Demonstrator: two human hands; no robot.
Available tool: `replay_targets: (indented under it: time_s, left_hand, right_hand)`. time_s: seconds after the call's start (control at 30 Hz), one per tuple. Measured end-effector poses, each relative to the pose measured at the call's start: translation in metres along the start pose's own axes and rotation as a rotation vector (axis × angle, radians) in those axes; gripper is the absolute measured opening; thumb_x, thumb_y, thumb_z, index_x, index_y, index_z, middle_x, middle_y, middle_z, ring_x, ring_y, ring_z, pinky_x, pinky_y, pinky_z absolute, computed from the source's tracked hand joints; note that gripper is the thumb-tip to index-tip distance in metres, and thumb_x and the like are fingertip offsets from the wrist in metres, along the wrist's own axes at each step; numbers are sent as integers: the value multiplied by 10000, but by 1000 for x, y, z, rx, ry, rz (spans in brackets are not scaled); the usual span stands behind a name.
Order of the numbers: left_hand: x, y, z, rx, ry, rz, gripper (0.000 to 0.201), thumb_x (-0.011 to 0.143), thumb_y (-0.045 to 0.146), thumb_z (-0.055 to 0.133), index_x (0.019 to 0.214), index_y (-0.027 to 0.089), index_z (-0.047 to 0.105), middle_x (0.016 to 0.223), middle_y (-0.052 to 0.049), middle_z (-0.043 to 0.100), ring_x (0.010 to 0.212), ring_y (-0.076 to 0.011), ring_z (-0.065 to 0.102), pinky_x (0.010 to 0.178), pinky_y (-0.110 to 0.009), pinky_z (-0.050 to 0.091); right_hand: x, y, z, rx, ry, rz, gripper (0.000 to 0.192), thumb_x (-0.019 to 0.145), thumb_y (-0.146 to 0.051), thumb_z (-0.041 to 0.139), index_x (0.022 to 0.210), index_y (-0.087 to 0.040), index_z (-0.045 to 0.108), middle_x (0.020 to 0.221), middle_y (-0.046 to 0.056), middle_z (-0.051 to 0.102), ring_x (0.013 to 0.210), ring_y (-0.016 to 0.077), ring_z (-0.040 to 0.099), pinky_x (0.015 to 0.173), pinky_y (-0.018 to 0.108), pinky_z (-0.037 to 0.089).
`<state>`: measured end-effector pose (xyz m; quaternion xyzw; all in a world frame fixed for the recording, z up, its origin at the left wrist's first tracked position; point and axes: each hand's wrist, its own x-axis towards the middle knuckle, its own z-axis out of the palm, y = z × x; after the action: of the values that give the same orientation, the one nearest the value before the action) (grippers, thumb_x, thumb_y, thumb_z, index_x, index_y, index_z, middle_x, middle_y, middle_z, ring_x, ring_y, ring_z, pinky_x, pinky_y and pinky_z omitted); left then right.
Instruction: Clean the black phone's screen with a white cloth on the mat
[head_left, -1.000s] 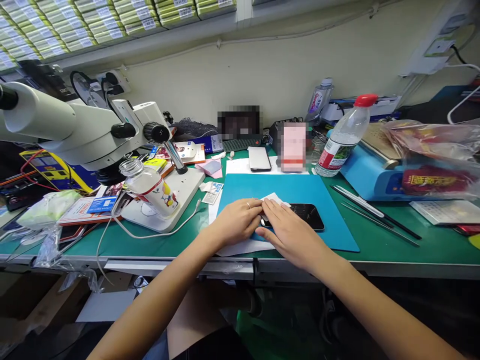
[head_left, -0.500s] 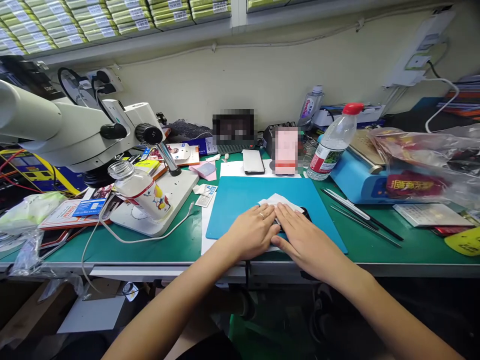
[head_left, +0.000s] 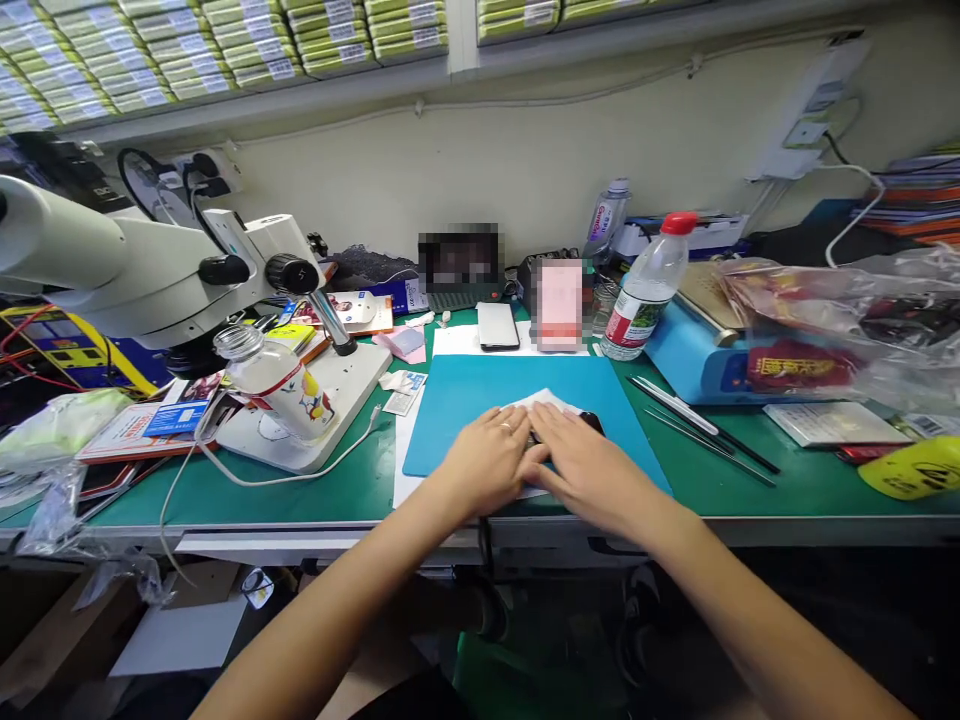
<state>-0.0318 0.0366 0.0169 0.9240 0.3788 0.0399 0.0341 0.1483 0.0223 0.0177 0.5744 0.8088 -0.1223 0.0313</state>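
My left hand (head_left: 484,460) and my right hand (head_left: 585,462) lie side by side near the front of a blue mat (head_left: 450,405), fingers stretched forward and flat. Both rest on a white sheet, tissue or cloth (head_left: 543,397), whose far edge shows beyond my fingertips. Under it is a flat, dark object with a rounded corner (head_left: 594,421), perhaps a phone; my hands and the sheet cover most of it. My thumbs come close together between the hands. A ring is on a left finger.
To the left stands a microscope (head_left: 172,270), with a glass jar (head_left: 277,385) on its base. A capped bottle (head_left: 646,290), tweezers (head_left: 709,445) and a blue device (head_left: 694,360) are to the right. A phone (head_left: 498,326) lies behind the mat; a white cable (head_left: 300,480) crosses the bench.
The view has shifted slightly, so the bench appears farther left. My hands stay on the sheet, with the right fingers slightly farther over it and less of the dark object showing between them.
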Motion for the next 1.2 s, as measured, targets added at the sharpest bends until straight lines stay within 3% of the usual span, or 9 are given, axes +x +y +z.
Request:
replay_targets:
  time_s: [0.1, 0.2, 0.37, 0.5, 0.6, 0.8, 0.93, 1.07, 1.2]
  left_hand:
    - [-30, -3, 7, 10, 99, -28, 625, 1091, 443, 200, 1564, 65, 354, 1596, -115, 321, 1494, -221, 308, 1251, -371, 213]
    - [-51, 6, 13, 22, 176, -7, 600, 1056, 366, 295, 1554, 40, 363, 1594, -109, 310, 1489, -206, 320, 1241, -362, 245]
    - [-28, 32, 15, -45, 141, 14, 602, 1013, 330, 332, 1535, 40, 410, 1571, -117, 359, 1478, -222, 341, 1250, -362, 228]
    - [17, 40, 12, -47, 84, 28, 593, 1035, 320, 306, 1517, -10, 412, 1561, -167, 377, 1471, -270, 341, 1248, -377, 219]
    - [29, 32, 10, -67, 90, 30, 565, 1040, 292, 293, 1515, 11, 417, 1559, -155, 384, 1469, -263, 344, 1240, -386, 241]
    - [-20, 1, 10, -56, 122, -61, 561, 1040, 279, 250, 1502, 19, 435, 1562, -143, 380, 1471, -256, 348, 1231, -433, 280]
    - [-50, -3, 10, -59, 129, -24, 564, 1026, 245, 272, 1534, 28, 386, 1580, -119, 350, 1490, -218, 318, 1250, -411, 267]
    - [-41, 14, 15, -48, 187, 42, 541, 1047, 279, 287, 1501, 26, 434, 1559, -129, 390, 1481, -223, 335, 1250, -399, 267]
    - [-1, 36, 22, -79, 213, 56, 597, 1076, 447, 304, 1486, 40, 455, 1527, -155, 431, 1449, -259, 386, 1218, -419, 315]
  right_hand:
    - [-5, -24, 12, -53, 111, -101, 1192, 658, -891, -31, 1591, -186, 202, 1534, -32, -47, 1541, 127, 144, 1390, 375, 272]
    - [-22, -32, 28, -156, 214, -141, 1179, 650, -895, -25, 1586, -219, 211, 1526, -58, -89, 1527, 111, 149, 1337, 336, 351]
    - [-43, 3, 36, -323, 360, -134, 1070, 690, -878, 57, 1547, -282, 294, 1526, -101, -27, 1483, 53, 190, 1274, 252, 409]
    - [-36, 35, 19, -219, 186, -9, 1040, 709, -851, 53, 1573, -290, 189, 1522, -121, -3, 1511, 54, 163, 1344, 309, 346]
    - [-24, 34, 3, -111, 62, 28, 1039, 730, -828, 27, 1589, -255, 147, 1527, -88, -24, 1542, 67, 137, 1403, 361, 268]
    - [-6, -17, 7, -61, 87, -73, 1191, 650, -871, -59, 1600, -195, 182, 1538, -14, -15, 1568, 106, 130, 1402, 357, 266]
    - [-15, -38, 17, -37, 133, -121, 1194, 645, -874, -70, 1600, -211, 205, 1536, -12, -39, 1559, 115, 147, 1387, 348, 286]
    - [-36, -20, 18, -40, 104, -108, 1102, 686, -872, 6, 1597, -277, 178, 1534, -48, -18, 1557, 88, 148, 1392, 346, 292]
    - [-50, 18, 10, -40, 63, -37, 1054, 726, -848, 55, 1593, -267, 199, 1535, -46, 48, 1540, 81, 153, 1401, 392, 252]
